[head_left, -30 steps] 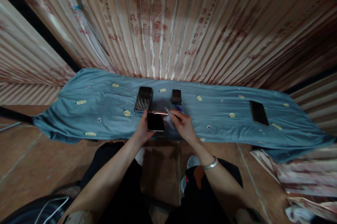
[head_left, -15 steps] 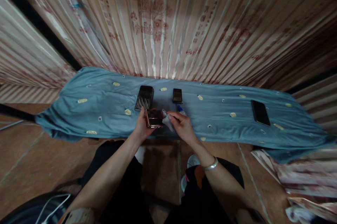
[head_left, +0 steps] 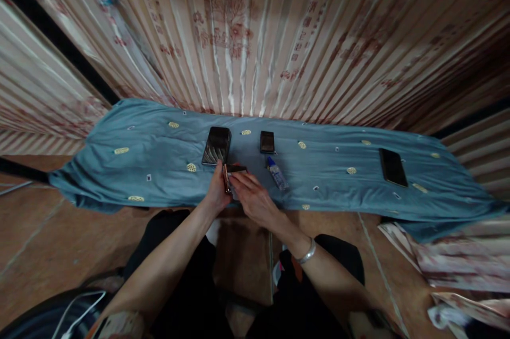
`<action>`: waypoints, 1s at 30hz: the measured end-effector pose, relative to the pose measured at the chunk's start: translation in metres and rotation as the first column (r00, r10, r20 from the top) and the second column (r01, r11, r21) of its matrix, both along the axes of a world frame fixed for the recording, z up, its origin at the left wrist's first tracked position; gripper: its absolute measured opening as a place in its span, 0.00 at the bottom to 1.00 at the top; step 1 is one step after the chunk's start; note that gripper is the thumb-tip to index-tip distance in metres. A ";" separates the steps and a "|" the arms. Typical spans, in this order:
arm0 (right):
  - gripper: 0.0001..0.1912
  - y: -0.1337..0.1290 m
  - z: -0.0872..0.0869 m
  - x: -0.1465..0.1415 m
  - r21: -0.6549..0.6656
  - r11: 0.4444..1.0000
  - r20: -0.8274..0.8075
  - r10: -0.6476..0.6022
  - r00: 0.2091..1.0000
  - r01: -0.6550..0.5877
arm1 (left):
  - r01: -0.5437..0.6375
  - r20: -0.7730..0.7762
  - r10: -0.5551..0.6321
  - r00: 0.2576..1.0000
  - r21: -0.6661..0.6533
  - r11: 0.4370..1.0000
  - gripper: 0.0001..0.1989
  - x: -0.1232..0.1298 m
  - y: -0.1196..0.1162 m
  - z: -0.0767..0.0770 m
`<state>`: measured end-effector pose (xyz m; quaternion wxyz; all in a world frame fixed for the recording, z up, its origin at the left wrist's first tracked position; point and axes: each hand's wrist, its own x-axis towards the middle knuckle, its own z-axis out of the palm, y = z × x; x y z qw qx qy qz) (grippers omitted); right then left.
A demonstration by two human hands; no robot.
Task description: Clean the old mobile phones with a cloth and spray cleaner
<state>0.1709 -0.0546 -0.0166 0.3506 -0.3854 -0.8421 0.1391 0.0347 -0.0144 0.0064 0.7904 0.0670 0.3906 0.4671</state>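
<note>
My left hand [head_left: 217, 190] grips a small dark device with a shiny copper-coloured rim [head_left: 235, 168] by its left side, just over the front of the cloth-covered surface. Across the device's face lies my right hand [head_left: 255, 198], fingers bent over it. A pale crumpled cloth was in that hand a moment ago; the palm and fingers now cover most of it. Behind my left hand rests a larger black phone-like slab [head_left: 217, 145]. A small dark square case [head_left: 267, 142] sits behind my right hand. Nearer lies a clear tube with a blue cap [head_left: 278, 174].
A blue cloth with yellow pineapple prints [head_left: 330, 190] covers the long narrow surface. Another black phone [head_left: 393, 167] lies far right. A pleated patterned curtain [head_left: 239, 78] hangs behind. White cable [head_left: 82, 315] rests on a dark round object at lower left.
My right hand has moved left with the pale cloth, onto the face of the copper-rimmed device. The blue-capped tube, partly covered before, now shows whole. The device has tilted in my left hand.
</note>
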 end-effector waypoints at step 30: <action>0.29 0.013 -0.004 0.007 -0.008 0.998 0.061 -0.061 0.996 0.062 | 0.001 -0.060 -0.001 0.998 -0.004 1.000 0.26 0.017 -0.008 0.006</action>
